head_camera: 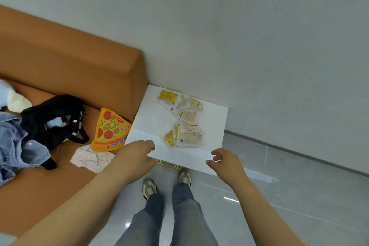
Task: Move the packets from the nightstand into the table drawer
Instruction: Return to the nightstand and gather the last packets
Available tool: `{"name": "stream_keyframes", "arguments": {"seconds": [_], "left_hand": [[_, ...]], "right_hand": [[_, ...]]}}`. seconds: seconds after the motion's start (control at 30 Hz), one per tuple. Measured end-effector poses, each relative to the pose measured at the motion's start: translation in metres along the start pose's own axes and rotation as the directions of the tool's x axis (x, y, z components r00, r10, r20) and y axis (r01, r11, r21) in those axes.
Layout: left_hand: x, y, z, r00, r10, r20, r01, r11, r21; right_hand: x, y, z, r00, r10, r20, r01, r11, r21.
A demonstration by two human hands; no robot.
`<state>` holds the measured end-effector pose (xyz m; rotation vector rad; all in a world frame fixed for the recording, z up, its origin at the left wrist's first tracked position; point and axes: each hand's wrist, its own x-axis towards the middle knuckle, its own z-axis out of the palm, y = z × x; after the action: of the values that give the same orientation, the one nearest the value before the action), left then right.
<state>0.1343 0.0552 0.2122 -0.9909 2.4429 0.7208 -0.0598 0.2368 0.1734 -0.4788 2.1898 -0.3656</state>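
Packets: flat yellow and beige packets in clear plastic, loose row on the right half of the white square nightstand top, none lifted
Left hand: loosely curled, empty, at front-left edge
Right hand: half-curled, empty, at front-right corner
Handling advice: gather the packets into one stack, then pinch from both sides
Axis: row runs far edge to near edge; each packet flat, long side mostly crosswise, slightly skewed

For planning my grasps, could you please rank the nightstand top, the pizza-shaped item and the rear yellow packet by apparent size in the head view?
1. nightstand top
2. pizza-shaped item
3. rear yellow packet, which lies farther away and so may look smaller than it is
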Motion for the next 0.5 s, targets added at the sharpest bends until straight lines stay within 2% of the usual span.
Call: {"name": "stream_keyframes", "arguments": {"seconds": [0.5], "left_hand": [[0.13,-0.042,0.082,0.982,-0.118,0.148,0.13,0.989,-0.069]], "right_hand": [[0.194,0.014,0.089,0.971,0.212,0.11,-0.218,0.975,0.043]]}}
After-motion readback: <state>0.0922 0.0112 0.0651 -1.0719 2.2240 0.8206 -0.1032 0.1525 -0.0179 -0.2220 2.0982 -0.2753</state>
